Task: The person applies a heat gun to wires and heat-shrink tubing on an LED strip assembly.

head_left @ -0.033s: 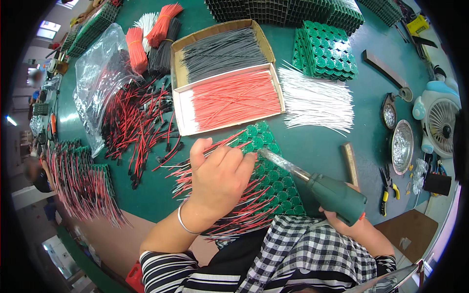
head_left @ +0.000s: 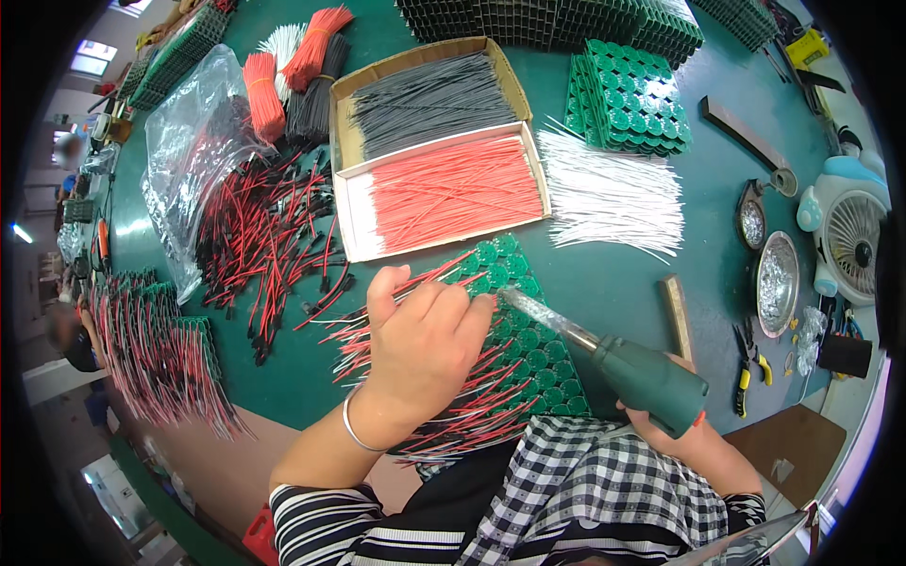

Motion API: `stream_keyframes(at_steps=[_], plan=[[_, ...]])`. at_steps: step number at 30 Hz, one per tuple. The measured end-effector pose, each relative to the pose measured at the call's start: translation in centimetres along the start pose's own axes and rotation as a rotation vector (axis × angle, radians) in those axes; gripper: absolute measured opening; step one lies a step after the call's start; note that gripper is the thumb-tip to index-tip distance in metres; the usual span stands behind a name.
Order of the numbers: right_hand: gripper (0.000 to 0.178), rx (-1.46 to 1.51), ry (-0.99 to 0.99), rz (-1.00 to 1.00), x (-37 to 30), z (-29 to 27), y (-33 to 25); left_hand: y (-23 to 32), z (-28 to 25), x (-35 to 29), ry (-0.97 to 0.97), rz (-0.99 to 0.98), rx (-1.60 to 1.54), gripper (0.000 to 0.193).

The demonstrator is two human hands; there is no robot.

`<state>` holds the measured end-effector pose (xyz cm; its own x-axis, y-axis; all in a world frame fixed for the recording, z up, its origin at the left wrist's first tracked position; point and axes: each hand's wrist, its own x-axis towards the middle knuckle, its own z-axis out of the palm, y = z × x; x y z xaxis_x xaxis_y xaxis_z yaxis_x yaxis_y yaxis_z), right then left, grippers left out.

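My left hand (head_left: 425,335) is closed in a pinch over a panel of round green circuit boards (head_left: 543,354). A bit of red wire (head_left: 494,300) shows at its fingertips; most of that wire is hidden by the hand. In my right hand (head_left: 651,429) is a soldering iron (head_left: 651,382) with a dark green body, gripped from below. Its metal tip points left and meets the panel right beside my left fingertips. Red, white and dark wires (head_left: 481,401) stick out from the panel's left part, under and around my left wrist.
Behind the panel, boxes hold red wires (head_left: 462,193) and black wires (head_left: 425,104). White wires (head_left: 613,193) lie right of them, below stacked green boards (head_left: 632,99). A heap of red-black leads (head_left: 269,226) is at left. Pliers (head_left: 748,368), a metal bowl (head_left: 778,283) and a fan (head_left: 849,236) stand at right.
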<state>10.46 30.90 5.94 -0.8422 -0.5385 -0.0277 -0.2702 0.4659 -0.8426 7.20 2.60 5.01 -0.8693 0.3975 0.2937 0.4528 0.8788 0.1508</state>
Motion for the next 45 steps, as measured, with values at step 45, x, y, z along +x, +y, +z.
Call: stream_keyframes(at_steps=[45], plan=[[0.033,0.091,-0.066,0.156,-2.1,-0.3,0.7,1.2,0.5,-1.0,0.021,-0.041,-0.036,0.014]])
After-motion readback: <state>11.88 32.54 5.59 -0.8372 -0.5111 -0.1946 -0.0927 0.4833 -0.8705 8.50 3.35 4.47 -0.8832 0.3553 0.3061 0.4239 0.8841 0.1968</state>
